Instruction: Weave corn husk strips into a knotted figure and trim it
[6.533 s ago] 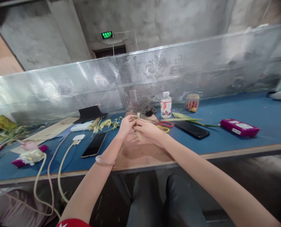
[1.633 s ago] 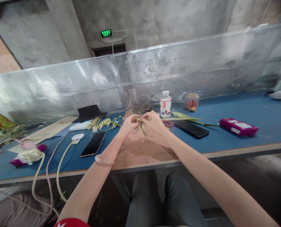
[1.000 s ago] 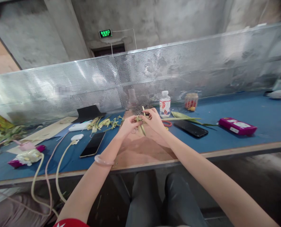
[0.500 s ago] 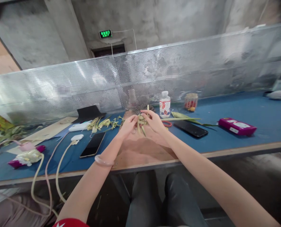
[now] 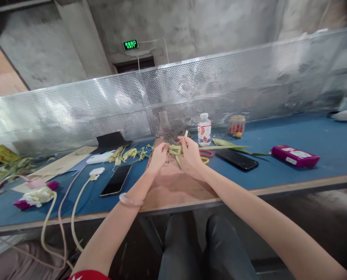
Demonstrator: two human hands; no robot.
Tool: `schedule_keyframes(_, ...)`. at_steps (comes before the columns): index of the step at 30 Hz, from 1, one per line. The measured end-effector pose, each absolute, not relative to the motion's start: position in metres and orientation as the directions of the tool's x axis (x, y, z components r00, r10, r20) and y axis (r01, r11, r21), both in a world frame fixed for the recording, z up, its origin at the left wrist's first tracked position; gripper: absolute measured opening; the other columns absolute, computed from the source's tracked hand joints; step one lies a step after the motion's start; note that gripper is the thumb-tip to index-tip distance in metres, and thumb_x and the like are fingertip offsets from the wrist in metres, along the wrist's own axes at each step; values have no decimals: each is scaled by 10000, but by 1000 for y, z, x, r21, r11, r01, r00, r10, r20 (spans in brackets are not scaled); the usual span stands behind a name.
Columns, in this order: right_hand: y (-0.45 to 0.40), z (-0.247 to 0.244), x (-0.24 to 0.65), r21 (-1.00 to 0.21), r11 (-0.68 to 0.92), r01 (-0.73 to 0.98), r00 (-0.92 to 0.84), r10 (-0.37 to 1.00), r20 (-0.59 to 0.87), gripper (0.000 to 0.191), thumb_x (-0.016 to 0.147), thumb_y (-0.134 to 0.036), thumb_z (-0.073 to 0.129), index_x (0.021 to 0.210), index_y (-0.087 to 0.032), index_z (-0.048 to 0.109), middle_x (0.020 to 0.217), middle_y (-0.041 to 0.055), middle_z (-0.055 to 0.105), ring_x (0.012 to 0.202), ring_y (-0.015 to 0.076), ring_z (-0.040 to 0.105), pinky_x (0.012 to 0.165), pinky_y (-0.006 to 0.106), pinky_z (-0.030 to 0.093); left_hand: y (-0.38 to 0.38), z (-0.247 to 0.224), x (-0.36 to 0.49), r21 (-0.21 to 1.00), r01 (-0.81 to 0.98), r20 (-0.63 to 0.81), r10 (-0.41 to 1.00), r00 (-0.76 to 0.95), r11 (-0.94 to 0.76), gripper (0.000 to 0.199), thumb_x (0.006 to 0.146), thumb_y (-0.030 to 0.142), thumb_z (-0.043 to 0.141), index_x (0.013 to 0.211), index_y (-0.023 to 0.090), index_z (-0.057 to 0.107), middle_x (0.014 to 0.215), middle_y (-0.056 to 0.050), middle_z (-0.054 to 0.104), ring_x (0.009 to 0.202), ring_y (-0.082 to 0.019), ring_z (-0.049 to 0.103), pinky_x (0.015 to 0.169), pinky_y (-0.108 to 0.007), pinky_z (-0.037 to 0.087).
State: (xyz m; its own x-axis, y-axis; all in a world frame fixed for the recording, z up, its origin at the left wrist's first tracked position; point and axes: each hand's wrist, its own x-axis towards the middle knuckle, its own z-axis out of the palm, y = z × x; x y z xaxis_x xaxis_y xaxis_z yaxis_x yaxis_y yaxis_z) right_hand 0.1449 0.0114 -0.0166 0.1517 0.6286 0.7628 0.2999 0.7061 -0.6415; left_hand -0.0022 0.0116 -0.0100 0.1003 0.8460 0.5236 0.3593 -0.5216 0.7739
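Over a brown board (image 5: 176, 190) at the table's front edge, my two hands hold a small piece of folded, pale green leaf strips (image 5: 176, 150) between them. My left hand (image 5: 159, 157) pinches its left side, fingers closed. On the other side, my right hand (image 5: 191, 152) grips it with thumb and fingers bent. One loose strip end (image 5: 178, 162) hangs down toward the board, and a pale tip sticks up by my right fingers. Fine details of the folds are too small to make out. Behind my hands lies a tangle of thin grey strands (image 5: 173, 137).
Right of my hands are a white bottle (image 5: 204, 132), red and yellow rings (image 5: 206, 153), long leaves (image 5: 234, 146), a black phone (image 5: 237, 159), a jar (image 5: 237, 124) and a purple pack (image 5: 295, 155). To the left lie wilted greens (image 5: 129, 153), another phone (image 5: 116, 180) and cables (image 5: 74, 202).
My hands have drawn slightly apart, and the folded leaf strips show more plainly between them. The loose end has shifted a little to the right. Other things on the table stay put.
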Motion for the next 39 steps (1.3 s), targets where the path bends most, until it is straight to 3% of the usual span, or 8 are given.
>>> schedule_keyframes(6,16,-17,151,-683,679,271,221,646,730,464,921,-478,324,908,-163,663,799,59,676,695,170,570,682,282,434,11,-9,-6,750,396,563,826,37,-530,307,881,467,424,768,195,511,589,20,470,358,-90,411,381,-223,330)
schedule_keyframes(12,13,-13,156,-702,641,312,270,649,712,476,911,-500,345,789,-167,663,756,60,684,682,183,577,672,288,427,12,-8,-9,695,493,617,786,-35,-524,264,889,395,434,756,189,532,658,-5,477,576,-147,515,540,-248,398)
schedule_keyframes(16,11,-11,158,-690,651,317,251,645,722,437,921,-442,365,905,-149,689,891,89,714,790,208,627,750,312,453,13,-6,-8,673,544,637,767,-81,-501,243,898,361,420,738,194,493,670,-14,486,661,-171,529,618,-271,406)
schedule_keyframes(25,16,-9,159,-674,671,309,204,646,736,430,865,-368,521,1207,-118,598,1196,138,631,1107,235,582,982,386,406,8,-8,-5,755,477,594,778,-206,-450,261,929,415,329,781,209,390,635,28,432,460,-102,454,453,-232,350)
schedule_keyframes(28,15,-11,158,-659,696,285,111,659,744,544,784,-329,636,1287,-150,530,1225,122,614,1097,237,578,955,391,432,7,-8,-5,794,414,560,801,-212,-446,282,917,455,353,782,209,380,637,30,436,439,-83,446,419,-218,338)
schedule_keyframes(33,17,-12,159,-679,707,197,90,677,731,554,809,-246,596,1344,-192,463,1203,80,631,966,189,613,852,346,484,3,-5,-3,809,299,557,823,-111,-507,351,841,541,477,851,206,373,677,19,507,462,-72,451,424,-207,341)
schedule_keyframes(36,16,-11,160,-684,702,200,111,677,727,560,801,-253,610,1341,-197,468,1171,70,651,920,180,610,822,331,489,1,-4,-1,789,305,573,818,-55,-533,413,762,480,629,904,204,357,766,4,561,499,-71,460,447,-201,345)
schedule_keyframes(39,16,-10,160,-686,695,217,132,675,726,545,806,-264,606,1331,-192,481,1160,72,658,895,181,618,820,335,488,2,-6,-2,754,354,601,799,-29,-554,343,793,432,602,890,206,364,803,-10,585,515,-79,469,471,-212,364)
